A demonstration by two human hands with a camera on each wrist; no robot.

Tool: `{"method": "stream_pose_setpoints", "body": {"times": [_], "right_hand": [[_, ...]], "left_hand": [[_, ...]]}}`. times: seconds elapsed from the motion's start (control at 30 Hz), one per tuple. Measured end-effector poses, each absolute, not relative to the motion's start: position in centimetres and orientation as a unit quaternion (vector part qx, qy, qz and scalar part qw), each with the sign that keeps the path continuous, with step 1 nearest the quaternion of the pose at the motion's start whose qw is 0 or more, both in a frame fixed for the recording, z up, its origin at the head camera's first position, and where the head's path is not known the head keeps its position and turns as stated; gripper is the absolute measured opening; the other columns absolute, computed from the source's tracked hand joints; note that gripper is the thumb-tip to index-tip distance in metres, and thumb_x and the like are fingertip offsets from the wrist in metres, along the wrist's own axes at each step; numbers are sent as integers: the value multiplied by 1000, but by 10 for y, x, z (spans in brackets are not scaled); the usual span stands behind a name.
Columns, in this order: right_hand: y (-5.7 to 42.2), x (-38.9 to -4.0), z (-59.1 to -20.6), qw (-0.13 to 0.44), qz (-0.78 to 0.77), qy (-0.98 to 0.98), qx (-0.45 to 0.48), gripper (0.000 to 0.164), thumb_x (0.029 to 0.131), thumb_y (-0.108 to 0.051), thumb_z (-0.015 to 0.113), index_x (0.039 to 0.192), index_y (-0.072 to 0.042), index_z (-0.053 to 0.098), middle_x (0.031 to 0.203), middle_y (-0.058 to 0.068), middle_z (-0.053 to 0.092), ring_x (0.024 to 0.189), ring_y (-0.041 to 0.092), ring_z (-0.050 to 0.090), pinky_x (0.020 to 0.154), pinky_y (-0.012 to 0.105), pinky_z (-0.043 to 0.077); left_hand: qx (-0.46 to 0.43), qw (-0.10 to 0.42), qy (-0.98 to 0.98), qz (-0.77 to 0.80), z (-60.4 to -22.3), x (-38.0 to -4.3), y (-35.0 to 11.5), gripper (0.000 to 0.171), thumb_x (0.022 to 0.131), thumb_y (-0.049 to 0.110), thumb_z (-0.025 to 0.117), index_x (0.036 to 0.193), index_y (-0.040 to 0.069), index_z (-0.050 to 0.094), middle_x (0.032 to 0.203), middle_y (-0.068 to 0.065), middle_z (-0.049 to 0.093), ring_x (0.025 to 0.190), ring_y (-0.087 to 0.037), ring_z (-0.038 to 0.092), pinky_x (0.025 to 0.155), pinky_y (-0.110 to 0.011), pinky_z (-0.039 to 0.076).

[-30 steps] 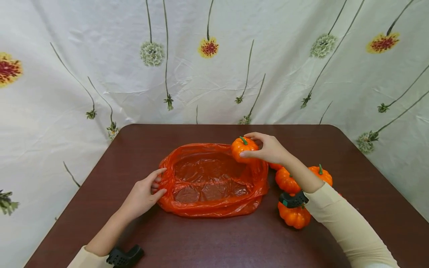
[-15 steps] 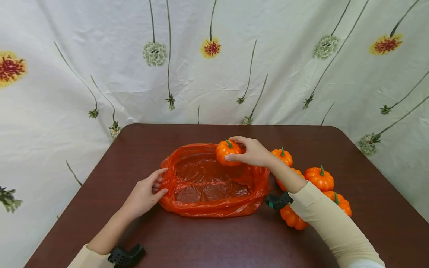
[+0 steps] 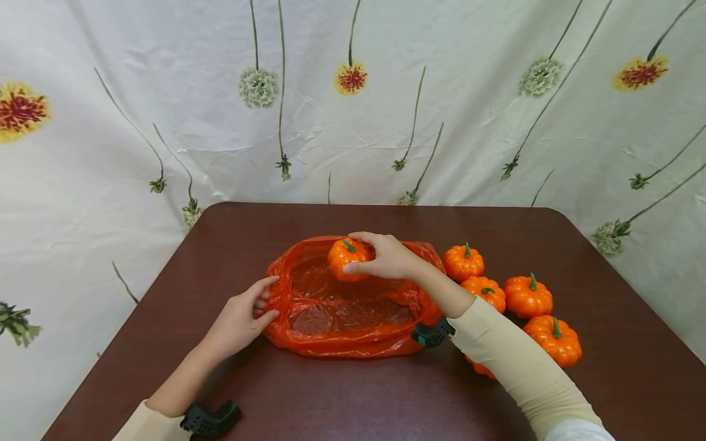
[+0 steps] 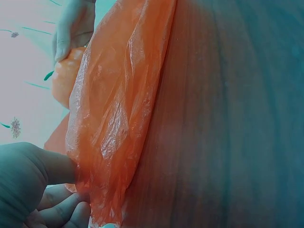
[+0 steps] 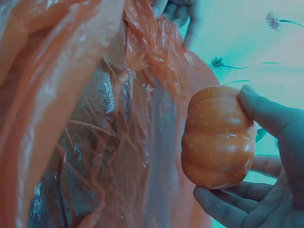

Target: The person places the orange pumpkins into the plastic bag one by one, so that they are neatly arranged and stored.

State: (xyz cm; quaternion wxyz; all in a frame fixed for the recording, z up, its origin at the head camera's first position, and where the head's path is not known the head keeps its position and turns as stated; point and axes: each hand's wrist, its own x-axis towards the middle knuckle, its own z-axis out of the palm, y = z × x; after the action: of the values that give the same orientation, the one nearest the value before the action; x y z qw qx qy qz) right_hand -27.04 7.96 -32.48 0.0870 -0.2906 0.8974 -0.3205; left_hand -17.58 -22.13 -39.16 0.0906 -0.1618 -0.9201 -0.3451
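Note:
A small orange pumpkin [image 3: 346,260] with a green stem is held over the open mouth of a red-orange plastic bag [image 3: 353,350]. My right hand [image 3: 386,256] grips it from the right, thumb in front and fingers behind. Its ribbed underside shows in the right wrist view, and the pumpkin [image 5: 218,137] hangs clear of the bag's bottom. At the bag's left end, my left hand [image 3: 238,317] holds the rim. From the left wrist, the thumb and curled fingers of the left hand [image 4: 42,185] take in the bunched film of the bag [image 4: 114,109].
Several more orange pumpkins [image 3: 528,296] lie on the dark brown table [image 3: 353,398] to the right of the bag. One of them is partly hidden under my right forearm. Behind the table hangs a white flowered cloth [image 3: 469,110].
My right hand has carried the pumpkin leftward from the bag's right rim to over its opening, slightly lower. The left hand stays at the bag's left end.

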Motion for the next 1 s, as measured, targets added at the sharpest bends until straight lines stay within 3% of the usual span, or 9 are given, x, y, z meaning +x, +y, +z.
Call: {"method": "stream_pose_setpoints", "body": {"times": [0.53,0.77,1.0], "right_hand": [[48,-269,-343,102,-303,901,-292,77,84,-46,73,148,-15,43,138,6,52,115,21,53,92,35,48],[34,-270,-353,94,-330,897,-279,78,82,-45,76,146,-13,45,132,5,54,110,19,54,91,33,49],[18,-268,-361,75,-358,900,-235,80,83,-47,74,146,-10,43,137,10,51,116,24,53,96,39,47]], "left_hand": [[-162,95,-921,-342,-393,-176,-220,58,81,-2,75,134,-1,51,100,-12,62,84,-23,63,75,-41,56],[-166,96,-918,-346,-395,-177,-219,58,81,-2,75,134,-1,51,99,-12,62,83,-23,63,75,-40,56],[-168,94,-919,-344,-395,-177,-221,58,81,-2,75,134,0,51,100,-12,62,84,-23,63,74,-40,57]]}}
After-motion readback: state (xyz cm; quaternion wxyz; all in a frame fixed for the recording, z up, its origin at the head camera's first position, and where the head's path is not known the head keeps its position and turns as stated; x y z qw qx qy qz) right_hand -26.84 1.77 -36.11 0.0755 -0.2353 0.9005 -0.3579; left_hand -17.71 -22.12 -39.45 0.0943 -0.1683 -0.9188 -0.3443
